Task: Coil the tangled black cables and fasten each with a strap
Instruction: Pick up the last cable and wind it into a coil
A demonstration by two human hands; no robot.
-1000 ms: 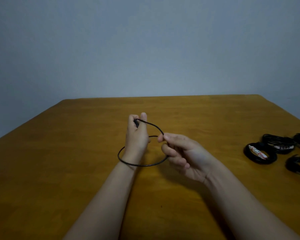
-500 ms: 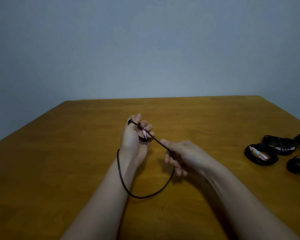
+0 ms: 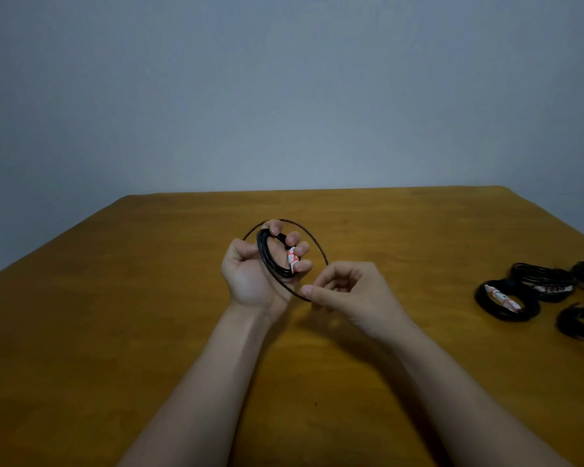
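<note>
Black cable (image 3: 267, 261) sits coiled in our left hand (image 3: 248, 278), fingers curled round it and a white-and-red strap (image 3: 291, 261), above the table (image 3: 115, 332). Our right hand (image 3: 348, 291) pinches its loose outer loop. Bundled coils (image 3: 516, 316) lie well apart, rightward.

The worktop (image 3: 149, 298) is seen to be of wood, honey-brown and smooth, with a soft satin sheen and faint grain. The black cable (image 3: 266, 256) is jacketed in what looks like smooth plastic or rubber, faintly glossy. Its white-and-orange strap (image 3: 291, 261) appears papery or of thin plastic, and matt. The coiled cables (image 3: 501, 315) at the right are likewise dark and slightly shiny. The wall (image 3: 284, 96) is painted matt.
</note>
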